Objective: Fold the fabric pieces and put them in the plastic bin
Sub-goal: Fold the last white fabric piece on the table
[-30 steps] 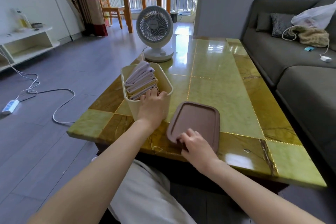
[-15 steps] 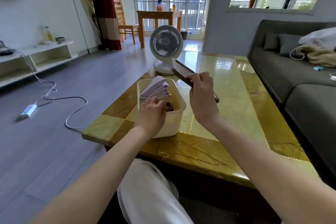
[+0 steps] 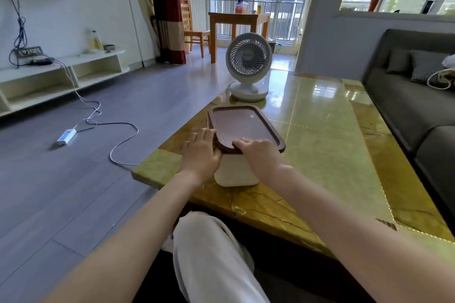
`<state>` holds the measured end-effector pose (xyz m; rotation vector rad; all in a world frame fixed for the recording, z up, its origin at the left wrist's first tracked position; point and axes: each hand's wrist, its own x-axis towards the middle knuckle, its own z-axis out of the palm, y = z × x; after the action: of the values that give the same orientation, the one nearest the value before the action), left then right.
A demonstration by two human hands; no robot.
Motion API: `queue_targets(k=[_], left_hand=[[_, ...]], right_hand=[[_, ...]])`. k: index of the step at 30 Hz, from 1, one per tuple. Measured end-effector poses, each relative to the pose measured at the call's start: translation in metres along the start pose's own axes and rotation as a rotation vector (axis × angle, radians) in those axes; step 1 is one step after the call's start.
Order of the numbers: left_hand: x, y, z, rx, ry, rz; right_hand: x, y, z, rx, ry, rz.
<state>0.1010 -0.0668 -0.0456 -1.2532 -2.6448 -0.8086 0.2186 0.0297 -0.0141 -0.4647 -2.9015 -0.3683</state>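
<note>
Just got lid (image 3: 242, 128) off the table (image 3: 332, 155) and onto plastic bin (image 3: 236, 172), directly ahead of both hands. Covers the fabric pieces now, so can't see them; folded stack was inside a second ago. Reads as packing done, only seating the lid left. Gripping lid's near edge with right hand (image 3: 258, 152), fingers curled over. Bracing bin's left rim with left hand (image 3: 200, 152), fingers straight, clasping nothing. Fan (image 3: 248, 64) beyond fingertips, apart from bin. No obstruction seen.

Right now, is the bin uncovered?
No: the brown lid sits on the bin, right hand on its near edge.
</note>
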Motion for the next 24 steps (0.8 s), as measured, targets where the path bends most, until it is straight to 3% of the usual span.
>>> queue_targets(k=[4,11,14,18,24], left_hand=[[0.0,-0.002,-0.002,-0.015,-0.045,0.079],[0.001,-0.003,-0.013,0.007,-0.119,0.13],[0.003,-0.001,-0.013,0.023,-0.125,0.116],[0.008,0.009,-0.008,0.109,-0.103,0.145],[0.01,0.015,-0.003,0.145,-0.112,0.171]], right_hand=[[0.01,-0.001,0.01,-0.01,-0.03,-0.088],[0.018,0.006,0.021,0.215,-0.047,-0.097],[0.015,0.014,0.024,0.341,-0.07,0.007],[0.005,0.031,0.028,0.315,-0.185,0.255],[0.011,0.041,0.018,0.269,-0.212,0.237]])
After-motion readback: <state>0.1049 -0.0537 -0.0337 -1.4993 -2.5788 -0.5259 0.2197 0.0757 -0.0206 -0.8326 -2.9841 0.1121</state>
